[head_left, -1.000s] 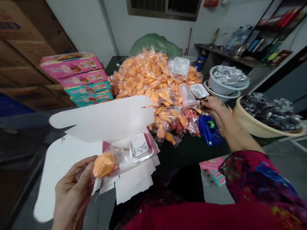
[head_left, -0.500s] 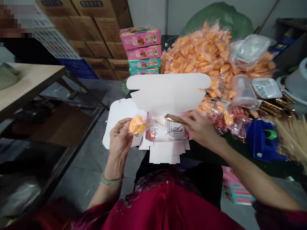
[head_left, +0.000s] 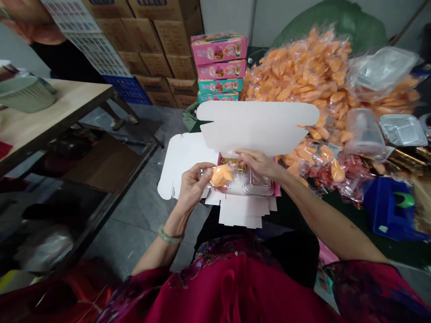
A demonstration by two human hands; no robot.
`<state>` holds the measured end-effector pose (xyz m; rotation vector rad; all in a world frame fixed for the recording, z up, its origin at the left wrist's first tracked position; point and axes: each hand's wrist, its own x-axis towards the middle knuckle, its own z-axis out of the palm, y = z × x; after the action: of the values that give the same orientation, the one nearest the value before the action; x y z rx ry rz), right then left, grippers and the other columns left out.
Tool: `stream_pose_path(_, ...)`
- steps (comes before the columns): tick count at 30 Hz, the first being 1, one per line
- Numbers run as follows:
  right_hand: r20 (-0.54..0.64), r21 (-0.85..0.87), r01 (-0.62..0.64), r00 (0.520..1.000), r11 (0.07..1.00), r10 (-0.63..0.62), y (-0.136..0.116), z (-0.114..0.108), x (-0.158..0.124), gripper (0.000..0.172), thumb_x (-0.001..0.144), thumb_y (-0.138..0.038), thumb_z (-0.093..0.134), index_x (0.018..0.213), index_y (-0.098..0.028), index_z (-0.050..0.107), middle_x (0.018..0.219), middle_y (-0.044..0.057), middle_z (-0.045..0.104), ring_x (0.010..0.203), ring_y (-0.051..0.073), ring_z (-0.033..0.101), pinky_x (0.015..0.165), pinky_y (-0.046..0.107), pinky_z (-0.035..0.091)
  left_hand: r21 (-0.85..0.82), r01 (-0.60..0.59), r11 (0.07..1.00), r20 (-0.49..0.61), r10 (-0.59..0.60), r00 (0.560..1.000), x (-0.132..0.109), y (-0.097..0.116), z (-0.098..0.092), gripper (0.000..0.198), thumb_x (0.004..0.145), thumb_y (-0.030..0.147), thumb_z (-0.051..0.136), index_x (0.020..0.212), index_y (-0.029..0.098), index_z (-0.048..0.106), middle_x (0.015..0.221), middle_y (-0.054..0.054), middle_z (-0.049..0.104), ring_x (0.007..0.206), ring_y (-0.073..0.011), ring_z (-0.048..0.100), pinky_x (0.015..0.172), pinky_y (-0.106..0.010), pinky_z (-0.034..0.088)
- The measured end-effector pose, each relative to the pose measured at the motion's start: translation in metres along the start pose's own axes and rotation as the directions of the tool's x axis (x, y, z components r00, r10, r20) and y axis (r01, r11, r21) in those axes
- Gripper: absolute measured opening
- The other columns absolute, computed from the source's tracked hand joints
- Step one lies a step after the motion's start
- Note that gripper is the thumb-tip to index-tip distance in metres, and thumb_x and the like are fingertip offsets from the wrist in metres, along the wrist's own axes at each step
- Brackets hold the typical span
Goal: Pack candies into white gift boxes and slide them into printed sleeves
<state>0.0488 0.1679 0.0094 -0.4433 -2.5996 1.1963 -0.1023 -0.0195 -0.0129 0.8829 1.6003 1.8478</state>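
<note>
My left hand (head_left: 194, 185) pinches a clear plastic bag with orange pieces (head_left: 222, 175) in it, held over the left end of an open pink-edged carton (head_left: 276, 188). Its white inner lid (head_left: 259, 128) stands up behind. Inside the carton, a gold foil packet (head_left: 229, 162) lies along the back wall, with my right hand (head_left: 259, 164) closed at its right end; the fingertips are partly hidden. Under that hand sits a silver foil tray (head_left: 257, 183) with a clear cover, at the carton's right side.
Bagged orange pieces (head_left: 296, 72) are heaped at the back right. Nearby are stacked printed boxes (head_left: 220, 69), red packets (head_left: 353, 172), a blue tape dispenser (head_left: 382, 208) and foil trays (head_left: 399, 128). Another person's arm (head_left: 33, 22) shows beyond the left table (head_left: 87, 92).
My right hand has lowered the gold packet into the carton, against the back wall. My left hand has brought the orange bag over the carton's left end. The view has shifted left.
</note>
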Motion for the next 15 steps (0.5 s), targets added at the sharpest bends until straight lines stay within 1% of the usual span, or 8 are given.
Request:
stream_pose_path(1,0.05,0.137,-0.019,0.999,0.99,0.012,-0.005,-0.004,-0.003,0.039,0.102,-0.035,0.044,0.13,-0.021,0.067,0.093,0.006,0.074,0.08,0.017,0.066,0.072,0.031,0.053,0.044,-0.017,0.999,0.079,0.013,0.997,0.002,0.0,0.004,0.037,0.079,0.048,0.08,0.096,0.016,0.074,0.083,-0.006,0.074,0.064,-0.0111,0.062,0.059,-0.022,0.051)
stream_pose_path(2,0.107,0.238,-0.045,0.994,0.97,0.02,-0.009,-0.008,-0.006,0.04,0.099,-0.038,0.051,0.13,-0.02,0.067,0.085,0.003,0.072,0.072,0.014,0.064,0.065,0.028,0.052,0.075,-0.034,0.997,0.155,0.022,0.988,0.005,0.0,0.008,0.036,0.082,0.048,0.077,0.097,0.015,0.074,0.085,-0.007,0.075,0.066,-0.0123,0.063,0.061,-0.023,0.051)
stream_pose_path(4,0.173,0.359,-0.117,0.983,0.926,0.057,-0.013,-0.012,-0.012,0.038,0.089,-0.039,0.064,0.12,-0.019,0.072,0.073,-0.001,0.069,0.059,0.011,0.059,0.057,0.025,0.049,0.118,-0.072,0.99,0.26,0.039,0.965,0.009,0.0,0.015,0.036,0.086,0.049,0.071,0.1,0.015,0.072,0.087,-0.008,0.075,0.07,-0.0149,0.065,0.063,-0.026,0.053)
stream_pose_path(5,0.161,0.403,-0.147,0.983,0.903,0.088,-0.012,-0.013,-0.015,0.034,0.084,-0.038,0.068,0.112,-0.018,0.074,0.07,-0.001,0.068,0.057,0.011,0.058,0.055,0.025,0.048,0.146,-0.104,0.984,0.279,0.06,0.958,0.01,-0.001,0.017,0.035,0.088,0.049,0.068,0.101,0.016,0.072,0.088,-0.008,0.075,0.072,-0.0161,0.066,0.064,-0.027,0.054)
stream_pose_path(8,0.027,0.502,-0.19,0.979,0.844,0.204,-0.002,-0.021,-0.021,0.025,0.074,-0.035,0.075,0.092,-0.018,0.075,0.072,0.0,0.068,0.059,0.011,0.058,0.056,0.026,0.049,0.283,-0.253,0.925,0.234,0.189,0.954,0.011,-0.006,0.019,0.03,0.094,0.044,0.059,0.103,0.018,0.07,0.092,-0.007,0.076,0.076,-0.0162,0.068,0.069,-0.028,0.054)
stream_pose_path(11,-0.159,0.521,-0.163,0.946,0.838,0.283,0.014,-0.032,-0.022,0.022,0.069,-0.033,0.078,0.085,-0.018,0.073,0.069,0.0,0.066,0.059,0.011,0.056,0.058,0.027,0.048,0.431,-0.375,0.821,0.2,0.319,0.927,0.004,-0.012,0.02,0.028,0.099,0.039,0.05,0.101,0.018,0.069,0.086,-0.005,0.075,0.068,-0.0139,0.065,0.066,-0.026,0.051)
stream_pose_path(13,-0.272,0.508,-0.125,0.915,0.852,0.297,0.021,-0.035,-0.017,0.021,0.07,-0.032,0.077,0.085,-0.018,0.072,0.071,0.0,0.066,0.059,0.01,0.055,0.059,0.028,0.048,0.502,-0.44,0.745,0.201,0.394,0.897,-0.002,-0.015,0.022,0.03,0.1,0.038,0.047,0.098,0.018,0.07,0.08,-0.005,0.072,0.068,-0.0148,0.063,0.066,-0.026,0.05)
stream_pose_path(15,-0.322,0.475,-0.095,0.907,0.875,0.273,0.023,-0.028,-0.008,0.018,0.074,-0.032,0.072,0.086,-0.018,0.072,0.072,0.0,0.066,0.059,0.011,0.055,0.059,0.028,0.048,0.539,-0.468,0.701,0.186,0.442,0.877,-0.008,-0.019,0.027,0.03,0.1,0.037,0.047,0.099,0.018,0.071,0.081,-0.006,0.072,0.072,-0.016,0.065,0.068,-0.027,0.051)
